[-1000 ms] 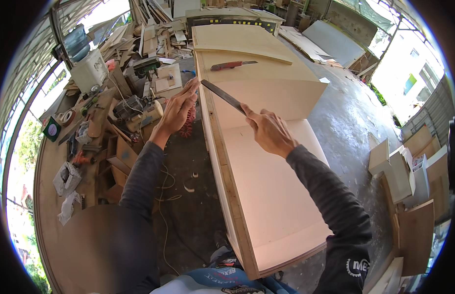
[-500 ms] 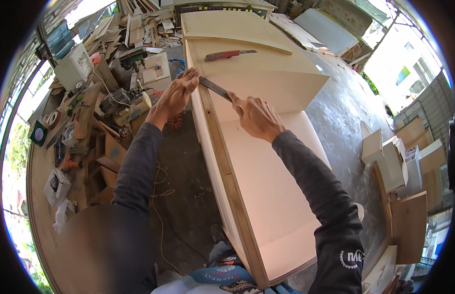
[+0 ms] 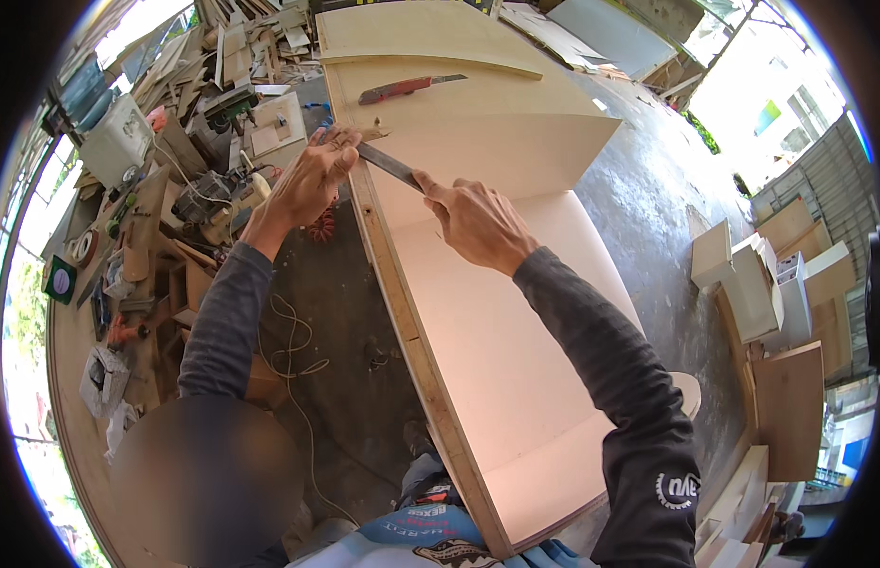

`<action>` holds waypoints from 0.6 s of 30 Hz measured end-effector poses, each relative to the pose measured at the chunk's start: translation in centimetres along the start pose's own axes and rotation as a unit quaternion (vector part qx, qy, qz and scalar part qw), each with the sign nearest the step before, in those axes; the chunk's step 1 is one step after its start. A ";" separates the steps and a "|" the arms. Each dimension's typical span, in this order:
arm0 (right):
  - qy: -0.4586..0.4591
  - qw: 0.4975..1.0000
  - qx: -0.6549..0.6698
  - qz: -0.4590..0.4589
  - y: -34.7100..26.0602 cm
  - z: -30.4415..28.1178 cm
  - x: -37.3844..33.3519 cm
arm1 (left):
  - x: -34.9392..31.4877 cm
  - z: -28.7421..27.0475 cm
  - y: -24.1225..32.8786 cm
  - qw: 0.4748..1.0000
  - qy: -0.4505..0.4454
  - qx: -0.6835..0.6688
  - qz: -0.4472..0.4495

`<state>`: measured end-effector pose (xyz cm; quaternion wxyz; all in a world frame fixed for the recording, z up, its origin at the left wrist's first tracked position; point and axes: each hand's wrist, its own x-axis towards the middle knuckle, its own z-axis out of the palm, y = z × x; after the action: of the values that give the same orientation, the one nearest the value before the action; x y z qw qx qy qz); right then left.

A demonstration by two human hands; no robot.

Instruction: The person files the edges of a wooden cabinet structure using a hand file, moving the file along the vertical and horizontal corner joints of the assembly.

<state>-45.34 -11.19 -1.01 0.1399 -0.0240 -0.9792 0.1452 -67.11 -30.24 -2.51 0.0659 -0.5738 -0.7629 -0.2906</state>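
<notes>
My right hand [image 3: 482, 222] is closed round the near end of a flat, dark metal file [image 3: 391, 166]. The fingers of my left hand [image 3: 310, 180] press together at the file's far end, over the long left edge of a wooden box-like cabinet [image 3: 416, 346]. The file lies slantwise across that edge. Its tip is hidden under my left fingers. A thin brown sliver [image 3: 375, 128] shows just beyond them. Farther off, a red utility knife [image 3: 402, 89] with its blade out lies on the pale panel.
A curved thin strip [image 3: 440, 62] lies across the cabinet's far end. At left stands a cluttered workbench [image 3: 75, 379] with tools. A pale cord [image 3: 312, 454] trails over the floor. Scrap wood [image 3: 260, 43] is heaped at far left; box parts [image 3: 738, 284] stand at right.
The whole view has shifted, so the cabinet sits farther left and higher. Both hands have come slightly nearer along the edge with the file. A brown sliver now shows by my left fingertips.
</notes>
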 end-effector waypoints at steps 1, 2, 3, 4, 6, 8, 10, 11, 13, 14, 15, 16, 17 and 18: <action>-0.001 1.000 -0.003 -0.002 -0.1 0.0 1.0 | 0.4 -0.5 -0.1 1.000 -0.002 0.003 -0.006; -0.001 1.000 -0.005 -0.004 -0.4 -0.1 2.3 | 1.2 -0.3 -1.8 1.000 0.023 0.005 -0.012; -0.001 1.000 0.003 0.011 0.2 0.7 3.1 | 2.2 0.4 -2.4 0.999 0.004 -0.015 -0.037; 0.006 1.000 0.005 0.018 1.1 1.4 4.8 | 3.7 0.4 -2.9 0.998 -0.005 -0.028 -0.058; 0.014 1.000 -0.012 0.017 1.0 1.0 6.4 | 5.7 -0.2 -3.7 0.996 -0.016 -0.011 -0.082; 0.000 0.999 -0.039 0.017 0.5 0.5 5.9 | 5.1 0.4 -3.9 0.998 -0.015 0.017 -0.057; -0.009 1.000 -0.023 0.013 -0.4 -0.2 3.5 | 2.6 0.3 -2.3 1.000 0.013 0.017 -0.001; -0.015 1.000 -0.015 0.014 -0.6 -0.5 1.7 | 1.2 0.4 -1.1 1.000 0.003 0.024 0.002; -0.013 1.000 -0.023 0.014 -0.2 -0.6 -0.6 | -0.7 0.0 0.2 0.999 -0.017 0.042 0.006; -0.014 0.999 -0.029 0.015 0.0 -0.4 -1.0 | -0.7 0.9 -0.1 0.998 -0.003 0.055 0.021; -0.005 0.999 -0.026 0.019 0.3 -0.6 -0.5 | 0.4 1.0 0.0 0.999 0.002 0.046 0.001; 0.006 0.999 -0.025 0.022 1.0 -0.4 0.4 | 2.0 0.8 0.0 0.999 0.009 0.038 -0.017; 0.018 0.999 -0.024 0.025 1.6 -0.3 1.4 | 3.6 0.4 0.0 0.999 0.017 0.030 -0.036; 0.044 0.998 -0.034 0.020 3.3 -0.2 1.9 | 6.5 -1.5 1.3 0.987 -0.113 0.044 -0.108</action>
<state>-47.05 -7.81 -1.25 0.1789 -0.0550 -0.9757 0.1137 -68.38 -25.31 2.01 -0.0278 -0.5138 -0.8349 -0.1953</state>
